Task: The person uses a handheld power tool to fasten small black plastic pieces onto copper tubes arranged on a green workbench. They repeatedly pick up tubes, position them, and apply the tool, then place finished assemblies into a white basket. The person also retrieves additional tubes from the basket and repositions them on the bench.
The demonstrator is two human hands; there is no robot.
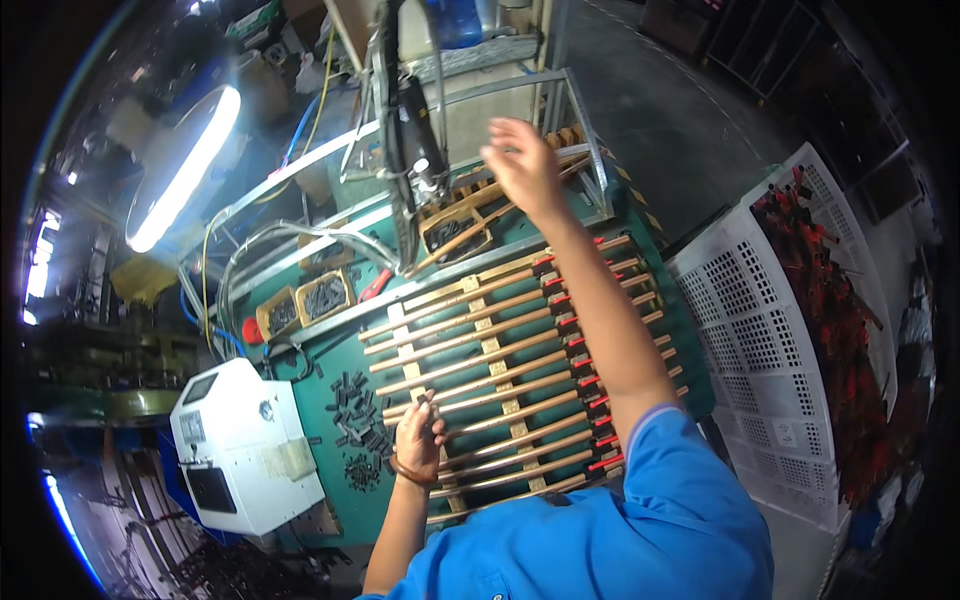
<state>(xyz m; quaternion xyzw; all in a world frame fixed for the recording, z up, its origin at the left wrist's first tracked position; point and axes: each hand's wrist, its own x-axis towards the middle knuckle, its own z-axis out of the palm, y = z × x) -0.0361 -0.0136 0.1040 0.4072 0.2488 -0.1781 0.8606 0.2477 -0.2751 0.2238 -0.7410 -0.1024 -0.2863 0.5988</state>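
My left hand [419,440] is closed at the left ends of a row of copper-coloured rods [510,380]; what its curled fingers hold, if anything, I cannot make out. Close beside it lies a loose pile of small black pieces [358,415]. The rods rest side by side across pale wooden strips [490,346], and red and black clamp-like parts [583,370] sit along their right part. My right hand [523,168] is raised over the far side of the bench, fingers apart and nothing visible in it. The right forearm passes above the rods and hides some of them.
A white machine [245,450] stands at the left of the green bench [340,365]. Small boxes of dark parts [325,296] line the far side, near a metal frame and an upright tool [415,130]. At right leans a white perforated crate [750,320] with red and black parts.
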